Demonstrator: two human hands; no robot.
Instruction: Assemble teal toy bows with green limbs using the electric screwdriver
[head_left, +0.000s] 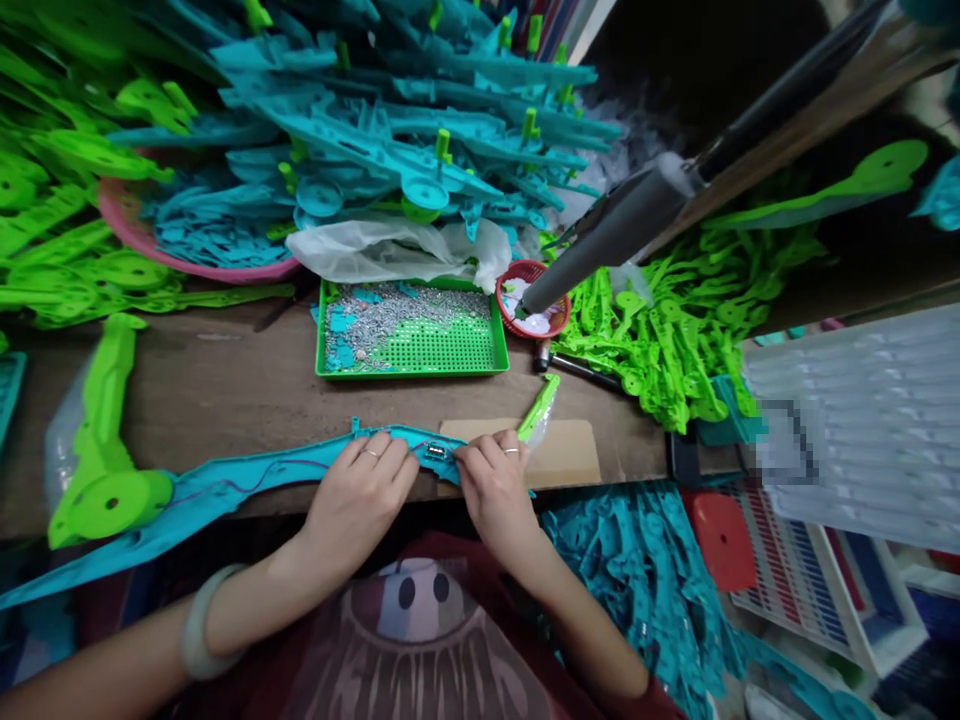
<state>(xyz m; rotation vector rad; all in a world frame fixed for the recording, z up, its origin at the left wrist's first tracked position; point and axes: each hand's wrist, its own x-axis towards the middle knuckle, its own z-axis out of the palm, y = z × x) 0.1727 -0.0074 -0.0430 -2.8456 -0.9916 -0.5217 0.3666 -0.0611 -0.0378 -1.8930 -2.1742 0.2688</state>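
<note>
A long blue plastic shell (281,470) lies along the table's front edge, its hollow side up, with a thin dark wire running inside it. Fingers curled, my left hand (364,490) grips the shell near its middle. My right hand (501,490) is closed on the shell's right end, and its fingertips hide what is pinched there. Between the two hands sits a small shiny metal component (436,451) in the shell. A green plastic part with a round disc (112,505) joins the shell at the left. Another small green piece (538,408) sticks up beyond my right hand.
A green tray (412,373) of screws and blue bits stands ahead. Beside it are a red basket (501,300), a hammer (581,368) and a hanging grey tool (615,230). Piles of blue parts (360,130) and green parts (667,320) surround the table; cardboard (570,455) lies at right.
</note>
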